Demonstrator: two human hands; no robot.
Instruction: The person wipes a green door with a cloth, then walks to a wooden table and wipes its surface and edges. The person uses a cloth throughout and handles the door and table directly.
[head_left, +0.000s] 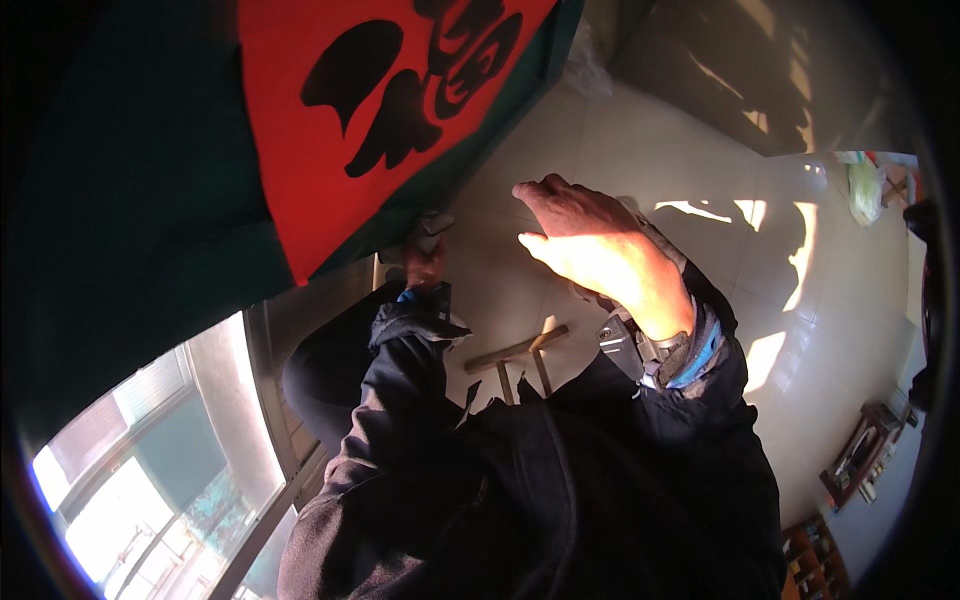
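Note:
A dark green panel (135, 180), perhaps a door, fills the upper left and bears a red paper sheet (277, 150) with large black brush writing. By the panel's lower edge is my left hand (424, 262), in shadow and blurred, next to a small pale object (436, 223); whether the fingers grip it or the panel's edge cannot be told. My right hand (600, 236) is raised in sunlight over the tiled floor, its back to the camera, thumb apart from the fingers, with nothing seen in it. A watch-like band with a dark device (621, 346) is on the right wrist.
A wooden frame or stool part (517, 349) stands on the floor between the legs. A bright window (172, 450) is at lower left. A dark glossy surface (720, 75) is at upper right, near a pale green bag (865, 193). Wooden shelving (814, 562) stands at lower right.

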